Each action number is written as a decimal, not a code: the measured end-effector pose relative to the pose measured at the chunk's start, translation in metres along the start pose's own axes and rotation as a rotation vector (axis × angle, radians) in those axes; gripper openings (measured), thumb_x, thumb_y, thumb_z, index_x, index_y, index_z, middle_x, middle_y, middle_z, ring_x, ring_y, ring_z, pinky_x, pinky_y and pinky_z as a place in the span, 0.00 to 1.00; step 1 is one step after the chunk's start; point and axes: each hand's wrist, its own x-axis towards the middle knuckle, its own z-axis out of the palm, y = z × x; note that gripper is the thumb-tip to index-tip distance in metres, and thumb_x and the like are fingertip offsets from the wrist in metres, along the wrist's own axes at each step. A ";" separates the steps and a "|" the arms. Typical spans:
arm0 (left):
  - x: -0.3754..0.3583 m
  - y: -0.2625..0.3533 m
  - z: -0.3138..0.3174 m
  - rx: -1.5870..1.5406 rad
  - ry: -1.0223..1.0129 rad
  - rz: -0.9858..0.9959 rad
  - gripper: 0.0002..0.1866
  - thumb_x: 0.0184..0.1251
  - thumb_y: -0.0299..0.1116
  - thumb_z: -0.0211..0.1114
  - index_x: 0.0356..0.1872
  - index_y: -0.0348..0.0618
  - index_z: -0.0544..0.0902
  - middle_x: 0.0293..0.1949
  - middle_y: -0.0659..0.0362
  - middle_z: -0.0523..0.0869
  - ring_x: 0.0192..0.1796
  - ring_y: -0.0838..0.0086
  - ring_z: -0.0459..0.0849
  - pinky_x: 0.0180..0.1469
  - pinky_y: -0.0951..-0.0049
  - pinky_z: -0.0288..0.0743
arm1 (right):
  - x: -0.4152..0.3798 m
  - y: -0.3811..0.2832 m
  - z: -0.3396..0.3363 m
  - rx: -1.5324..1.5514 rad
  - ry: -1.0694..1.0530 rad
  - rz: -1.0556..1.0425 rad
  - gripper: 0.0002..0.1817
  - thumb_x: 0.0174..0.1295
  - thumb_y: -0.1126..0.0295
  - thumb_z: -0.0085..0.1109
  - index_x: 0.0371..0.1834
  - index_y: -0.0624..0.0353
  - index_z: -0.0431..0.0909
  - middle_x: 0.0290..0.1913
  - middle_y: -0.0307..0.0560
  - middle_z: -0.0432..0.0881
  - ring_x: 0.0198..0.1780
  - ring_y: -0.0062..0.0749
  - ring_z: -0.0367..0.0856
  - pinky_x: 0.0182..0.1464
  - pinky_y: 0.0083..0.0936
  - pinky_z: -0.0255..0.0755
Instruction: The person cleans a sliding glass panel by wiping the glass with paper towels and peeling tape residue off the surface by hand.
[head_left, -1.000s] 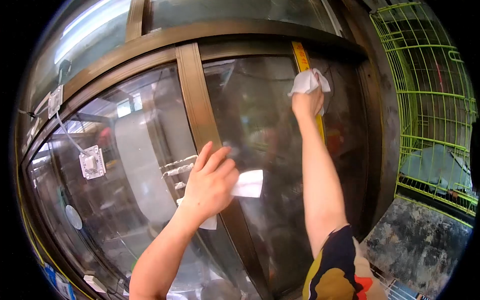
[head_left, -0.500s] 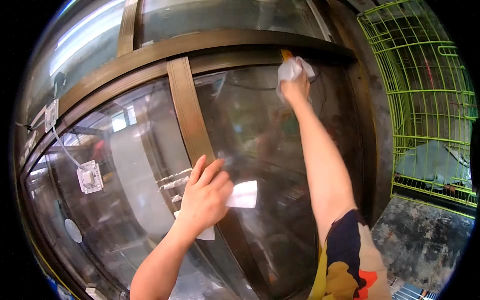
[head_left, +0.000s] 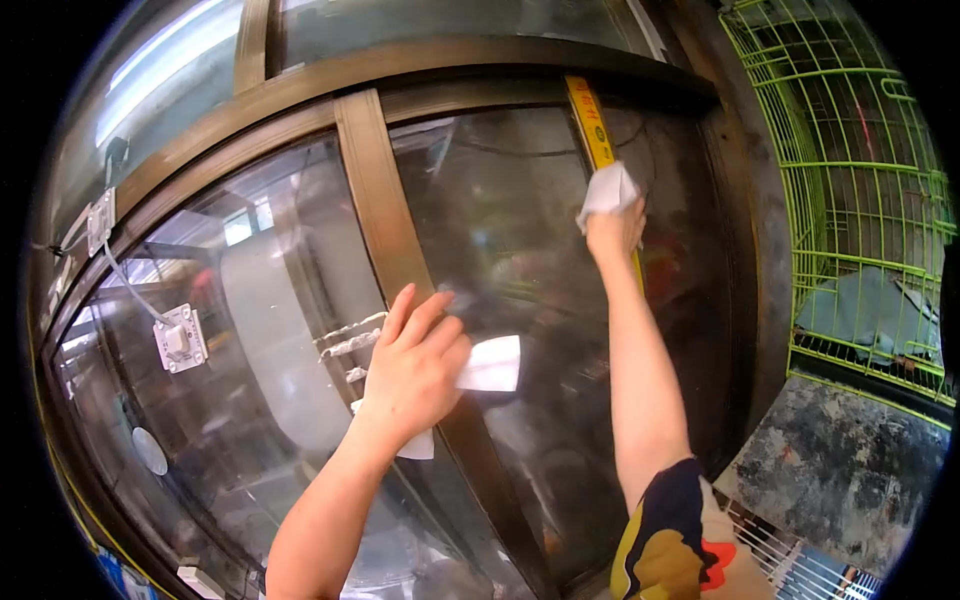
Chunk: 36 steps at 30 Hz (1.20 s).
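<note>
The fingers of the right hand (head_left: 618, 232) were bent and drawn together around a crumpled white wipe (head_left: 610, 188). The wipe stood out above the knuckles, its upper edge over the yellow strip (head_left: 590, 115), which ran above and below the hand along the dark glass pane (head_left: 490, 210). The right thumb was hidden.

The fingers of the left hand (head_left: 418, 368) were loosely bent, the index and middle fingers raised and a little apart, the others curled closer in. A white paper sheet (head_left: 494, 364) showed beside the curled fingers, and more white showed below the heel of the hand; whether the hidden thumb pinched it could not be told. The hand lay in front of the brown upright bar (head_left: 378, 190). Just left of its fingers, ragged whitish strips (head_left: 352, 344) crossed the glass.

Farther out, a patterned sleeve (head_left: 665, 540) covered the upper part of the right arm. On the left side of the view, a square white fitting (head_left: 180, 338) sat at the end of a pale cable (head_left: 128, 277), with a round disc (head_left: 149, 451) below it. On the right side stood a green wire cage (head_left: 812, 165) with a grey sheet (head_left: 862, 312) inside, and below it a mottled dark board (head_left: 830, 455).
</note>
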 end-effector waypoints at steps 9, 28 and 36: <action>0.003 0.005 -0.002 0.014 -0.018 -0.012 0.10 0.39 0.24 0.65 0.28 0.42 0.80 0.39 0.59 0.81 0.63 0.61 0.74 0.73 0.49 0.57 | -0.169 0.102 -0.035 -0.066 -0.017 0.239 0.30 0.73 0.53 0.41 0.77 0.47 0.54 0.72 0.54 0.62 0.75 0.48 0.56 0.73 0.56 0.46; 0.008 0.015 0.001 0.131 -0.072 -0.025 0.08 0.44 0.24 0.64 0.29 0.41 0.79 0.39 0.60 0.80 0.65 0.62 0.72 0.74 0.50 0.56 | -0.182 0.137 -0.015 0.358 0.001 0.313 0.32 0.69 0.53 0.48 0.75 0.50 0.57 0.69 0.67 0.64 0.73 0.55 0.59 0.73 0.49 0.50; 0.007 0.012 0.005 0.173 -0.082 0.022 0.12 0.46 0.24 0.60 0.36 0.38 0.81 0.43 0.57 0.82 0.65 0.59 0.72 0.73 0.48 0.55 | -0.159 0.117 -0.031 -0.047 0.008 -0.022 0.32 0.70 0.59 0.45 0.76 0.54 0.54 0.72 0.56 0.60 0.75 0.53 0.53 0.74 0.53 0.44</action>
